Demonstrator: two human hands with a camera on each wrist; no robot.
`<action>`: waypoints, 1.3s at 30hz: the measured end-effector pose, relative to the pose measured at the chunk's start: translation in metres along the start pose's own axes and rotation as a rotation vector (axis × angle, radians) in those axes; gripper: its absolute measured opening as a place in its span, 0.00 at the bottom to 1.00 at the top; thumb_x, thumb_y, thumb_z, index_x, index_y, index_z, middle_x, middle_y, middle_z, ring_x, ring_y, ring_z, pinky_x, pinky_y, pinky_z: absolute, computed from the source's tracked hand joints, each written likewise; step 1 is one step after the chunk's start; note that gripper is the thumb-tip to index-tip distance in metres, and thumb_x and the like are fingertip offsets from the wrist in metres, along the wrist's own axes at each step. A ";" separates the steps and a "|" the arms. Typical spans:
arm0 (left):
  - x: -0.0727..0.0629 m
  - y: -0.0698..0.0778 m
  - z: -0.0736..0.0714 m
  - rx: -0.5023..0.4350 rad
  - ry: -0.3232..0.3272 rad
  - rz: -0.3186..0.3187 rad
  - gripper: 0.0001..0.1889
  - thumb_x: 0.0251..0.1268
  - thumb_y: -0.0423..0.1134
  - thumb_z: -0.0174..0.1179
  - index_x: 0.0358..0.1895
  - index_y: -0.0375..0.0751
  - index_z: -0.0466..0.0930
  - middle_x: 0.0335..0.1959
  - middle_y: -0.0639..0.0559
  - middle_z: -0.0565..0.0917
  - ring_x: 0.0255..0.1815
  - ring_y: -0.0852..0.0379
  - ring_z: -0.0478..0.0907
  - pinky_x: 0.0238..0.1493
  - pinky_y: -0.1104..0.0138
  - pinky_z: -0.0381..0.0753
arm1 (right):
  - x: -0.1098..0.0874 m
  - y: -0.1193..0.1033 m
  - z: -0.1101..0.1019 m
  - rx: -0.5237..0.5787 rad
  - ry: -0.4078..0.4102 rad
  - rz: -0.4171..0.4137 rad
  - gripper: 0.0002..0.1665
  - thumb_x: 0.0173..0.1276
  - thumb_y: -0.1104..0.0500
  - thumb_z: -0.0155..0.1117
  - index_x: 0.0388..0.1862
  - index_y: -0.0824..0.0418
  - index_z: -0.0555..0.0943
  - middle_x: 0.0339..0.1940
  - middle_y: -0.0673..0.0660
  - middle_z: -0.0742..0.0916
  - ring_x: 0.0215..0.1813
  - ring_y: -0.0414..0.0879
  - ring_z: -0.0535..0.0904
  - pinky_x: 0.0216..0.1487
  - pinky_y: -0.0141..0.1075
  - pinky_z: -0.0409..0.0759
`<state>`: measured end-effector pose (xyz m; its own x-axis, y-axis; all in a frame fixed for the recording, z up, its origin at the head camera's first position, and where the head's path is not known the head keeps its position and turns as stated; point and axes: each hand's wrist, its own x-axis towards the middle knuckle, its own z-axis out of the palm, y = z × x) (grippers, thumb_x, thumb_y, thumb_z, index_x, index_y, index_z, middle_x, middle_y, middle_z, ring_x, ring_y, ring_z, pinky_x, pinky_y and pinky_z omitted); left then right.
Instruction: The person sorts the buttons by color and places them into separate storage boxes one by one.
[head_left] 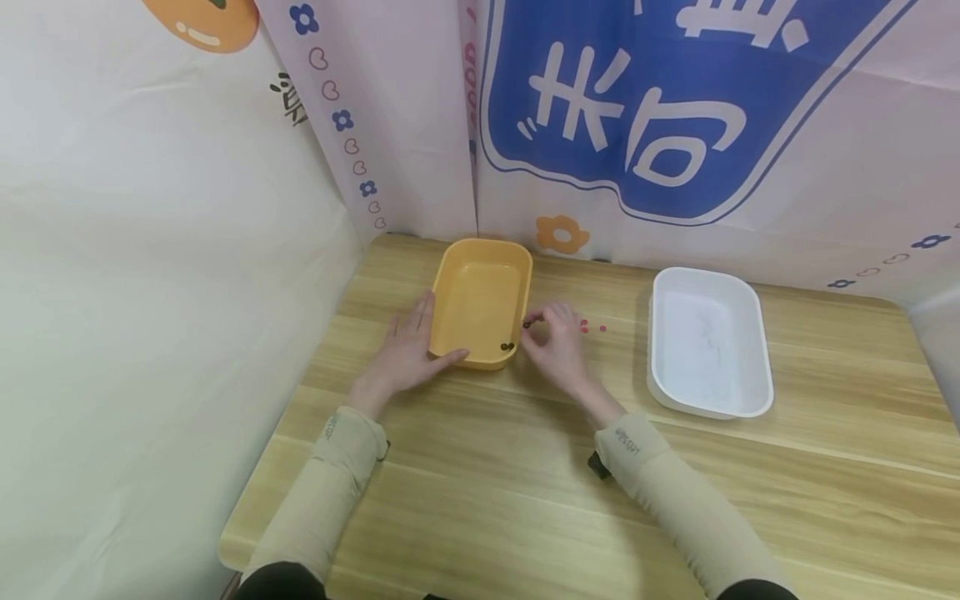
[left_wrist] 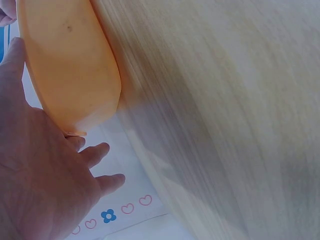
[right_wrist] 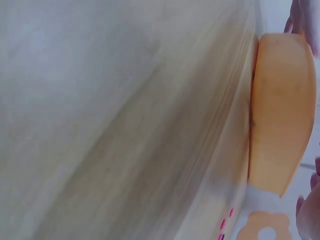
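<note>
A yellow-orange plastic tray (head_left: 480, 304) stands on the wooden table. Two small dark round pieces (head_left: 507, 347) lie in its near right corner. My left hand (head_left: 405, 354) rests against the tray's left side with fingers extended, its thumb along the near rim. Just outside the right rim, my right hand (head_left: 557, 346) pinches another small dark round piece (head_left: 527, 325) between thumb and forefinger. Several small pink-red pieces (head_left: 585, 327) lie on the table beyond that hand. In the right wrist view the right hand (right_wrist: 310, 212) shows only partly, at the edge.
A white plastic tray (head_left: 711, 346) stands further right on the table (head_left: 480, 483). Behind the table hangs a printed cloth (head_left: 420, 125) with a blue sign, and a pale cloth (head_left: 150, 292) covers the left side.
</note>
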<state>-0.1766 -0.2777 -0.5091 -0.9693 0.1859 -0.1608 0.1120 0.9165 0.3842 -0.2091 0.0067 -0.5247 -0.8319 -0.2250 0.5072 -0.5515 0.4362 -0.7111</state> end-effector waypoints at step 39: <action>-0.001 0.002 -0.001 0.001 -0.005 -0.004 0.67 0.74 0.82 0.48 0.90 0.41 0.19 0.94 0.42 0.32 0.96 0.39 0.39 0.93 0.34 0.38 | -0.003 0.022 -0.007 -0.071 -0.049 0.062 0.13 0.70 0.65 0.73 0.51 0.70 0.85 0.49 0.68 0.90 0.56 0.66 0.82 0.67 0.62 0.75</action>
<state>-0.1751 -0.2763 -0.5075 -0.9688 0.1836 -0.1666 0.1082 0.9177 0.3823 -0.2187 0.0231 -0.5385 -0.8673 -0.2373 0.4376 -0.4946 0.5108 -0.7032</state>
